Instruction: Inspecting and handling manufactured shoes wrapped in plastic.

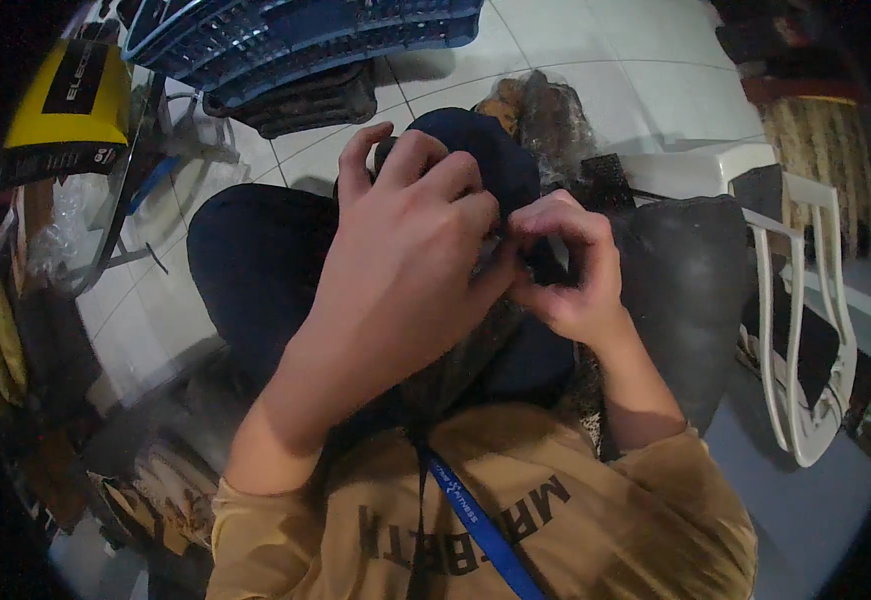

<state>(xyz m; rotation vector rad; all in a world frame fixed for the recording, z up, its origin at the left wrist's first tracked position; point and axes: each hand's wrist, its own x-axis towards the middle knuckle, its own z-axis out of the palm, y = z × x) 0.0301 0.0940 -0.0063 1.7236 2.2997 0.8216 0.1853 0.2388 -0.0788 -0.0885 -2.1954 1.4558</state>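
Observation:
My left hand (405, 230) is raised over my lap, its back toward me. The fingers are curled, and its thumb reaches across to the fingertips of my right hand (575, 260). My right hand bends thumb and forefinger in a pinch against the left one. Whatever lies between the fingertips is dark and mostly hidden, so I cannot make out its kind. Below both hands are my dark trousers (245, 250). A blue lanyard (475, 520) hangs down the front of my brown shirt (575, 500).
Ahead, a blue plastic basket (305, 50) stands above a dark crate (295, 105). A yellow and black box (70, 100) is at the left. Brown items in clear plastic (555, 115) lie on the tiled floor (655, 90). At the right are a black padded surface (680, 300) and a white chair (785, 340).

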